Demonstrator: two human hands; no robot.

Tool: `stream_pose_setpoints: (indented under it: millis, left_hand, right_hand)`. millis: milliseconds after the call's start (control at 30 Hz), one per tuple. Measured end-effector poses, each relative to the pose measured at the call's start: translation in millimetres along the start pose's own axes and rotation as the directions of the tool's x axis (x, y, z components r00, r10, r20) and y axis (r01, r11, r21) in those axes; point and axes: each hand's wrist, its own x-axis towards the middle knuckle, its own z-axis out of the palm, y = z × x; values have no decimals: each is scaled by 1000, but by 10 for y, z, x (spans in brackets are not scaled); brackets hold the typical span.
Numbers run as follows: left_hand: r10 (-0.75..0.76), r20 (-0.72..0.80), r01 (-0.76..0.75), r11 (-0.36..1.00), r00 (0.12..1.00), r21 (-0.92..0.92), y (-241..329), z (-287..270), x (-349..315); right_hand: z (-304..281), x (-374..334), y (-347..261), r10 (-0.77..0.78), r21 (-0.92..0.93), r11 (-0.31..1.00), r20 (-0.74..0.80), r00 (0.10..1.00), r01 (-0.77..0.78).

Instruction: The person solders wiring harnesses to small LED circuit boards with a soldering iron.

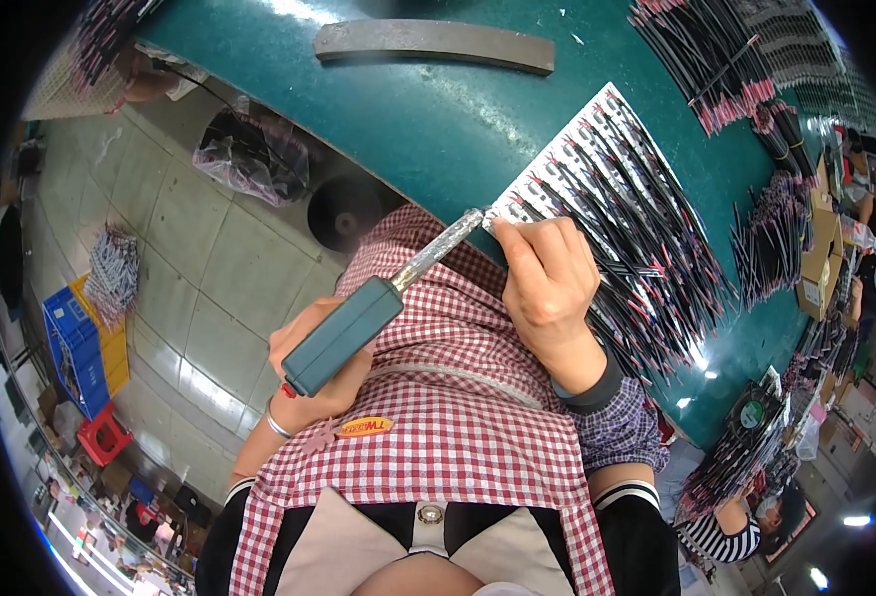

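Observation:
My left hand [350, 381] is wrapped round the dark green handle of a soldering iron [343, 338]. Its long, stained metal barrel slants up to the right, and the tip reaches the near left corner of a white board [610, 97]. At that same corner my right hand [552, 283] is closed, with thumb and fingertips pinched together beside the tip. What lies between those fingertips is hidden. Rows of black wires [646, 253] with red ends lie across the board, and small dark parts line its left edge.
On the green table [428, 129], a curved grey metal bar [433, 45] lies at the far side. Bundles of black wires [711, 70] are heaped at the right, near a cardboard box [820, 258]. Blue and yellow crates [85, 343] and a red stool [105, 434] stand on the floor at left.

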Motion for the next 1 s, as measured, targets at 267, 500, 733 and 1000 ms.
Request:
stream_pose_setpoints:
  millis: [267,500,733,1000]
  left_hand:
    - [63,47,-64,998,997,19,-60,39,23]
    - [66,51,-68,997,997,33,-43,33,37]
    - [-50,-19,50,999,999,-15,-93,-11,-149]
    - [-294,6,294,954,956,-57,-226,18,-352]
  right_hand:
    - [17,-13,10,5,-7,1000,4,1000,-5]
    - [4,-3,5,8,-5,1000,17,1000,-8]
    - [-2,-17,2,17,-4,1000,31,999,-17]
    - [74,-21,8,19,34,999,-11,1000,-18]
